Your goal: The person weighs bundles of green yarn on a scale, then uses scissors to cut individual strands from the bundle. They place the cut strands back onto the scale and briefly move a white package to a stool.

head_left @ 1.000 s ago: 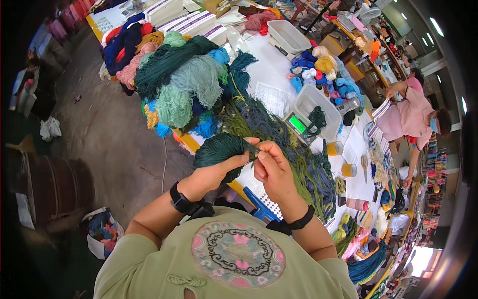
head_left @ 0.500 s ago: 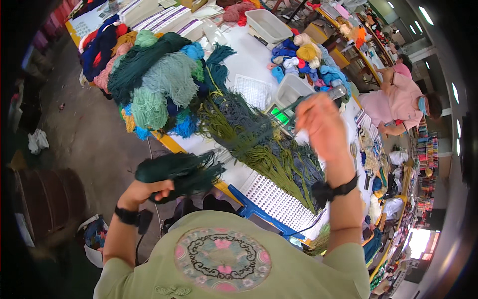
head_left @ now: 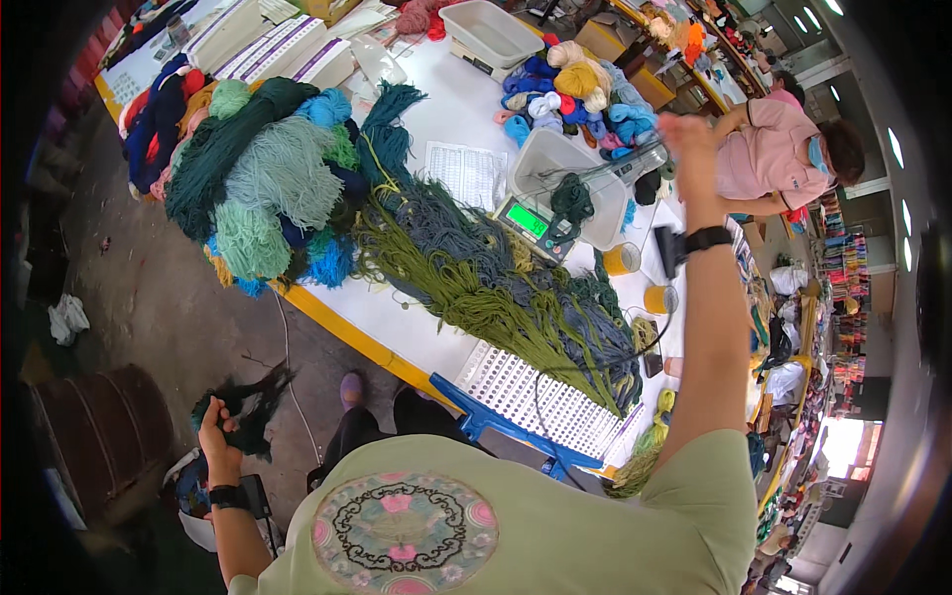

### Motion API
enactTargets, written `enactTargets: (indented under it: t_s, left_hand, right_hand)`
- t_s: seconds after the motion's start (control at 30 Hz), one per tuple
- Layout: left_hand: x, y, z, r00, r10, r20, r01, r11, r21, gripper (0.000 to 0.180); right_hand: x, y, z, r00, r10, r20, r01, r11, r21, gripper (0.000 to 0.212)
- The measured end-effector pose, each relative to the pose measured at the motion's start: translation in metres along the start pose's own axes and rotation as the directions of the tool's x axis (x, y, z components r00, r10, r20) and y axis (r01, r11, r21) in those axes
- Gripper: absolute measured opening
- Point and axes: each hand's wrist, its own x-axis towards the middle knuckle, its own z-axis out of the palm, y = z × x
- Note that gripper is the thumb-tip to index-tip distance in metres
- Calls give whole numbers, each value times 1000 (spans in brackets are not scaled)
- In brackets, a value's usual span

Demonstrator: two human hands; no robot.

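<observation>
1. Left hand [head_left: 216,434] down low and out to the person's left, beside the hip, fingers clamped round a dark green yarn bundle [head_left: 245,405]; loose ends fanning up and outward from the fist.
2. Black wrist strap [head_left: 227,496] just below that hand, on the forearm.
3. Right hand [head_left: 684,137] flung high and far forward, well apart from the left; fingers drawn together, probably pinching a thin strand, though too fine and blurred to confirm.
4. Black watch [head_left: 698,241] on the right wrist, directly under the raised hand.
5. Beneath and to the left of the right hand: white tray [head_left: 580,171] on a digital scale with a green lit display [head_left: 529,220], a small dark green tuft [head_left: 572,195] resting in the tray.
6. Further left of the right forearm, long olive and grey-blue yarn strands [head_left: 486,288] spread across the white table [head_left: 397,317].
7. Beyond the left hand, up and forward: heaped skeins in mint, teal and dark green [head_left: 263,183] at the table's near corner.
8. Between the two arms, close to the body: white perforated board [head_left: 540,397] on a blue frame.
9. Past the right hand: another person in a pink top [head_left: 769,149], leaning over the far side of the table.
10. Near the right forearm, two yellow-rimmed cups [head_left: 623,260].
</observation>
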Motion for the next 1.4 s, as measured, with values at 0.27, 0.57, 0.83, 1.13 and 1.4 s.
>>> enactTargets:
  t_s: [0.27,0.57,0.83,1.13,1.4]
  left_hand:
    - [-20,9,27,999,26,46,-27,1000,7,18]
    - [-28,3,33,1000,1,-12,0,999,38,18]
    - [-70,10,74,974,50,220,-68,995,78,19]
    - [-105,33,153,568,170,805,-31,982,-186,34]
    - [-125,71,212,-58,215,975,336,924,-184,49]
  right_hand:
    - [-209,94,89,972,143,187,109,431,-896,12]
    - [-240,75,97,994,64,89,51,450,-892,32]
    - [-228,95,119,961,263,86,41,172,-984,24]
    - [-200,-43,163,982,168,92,-62,734,-676,19]
    - [-266,-281,263,805,39,592,143,956,-258,15]
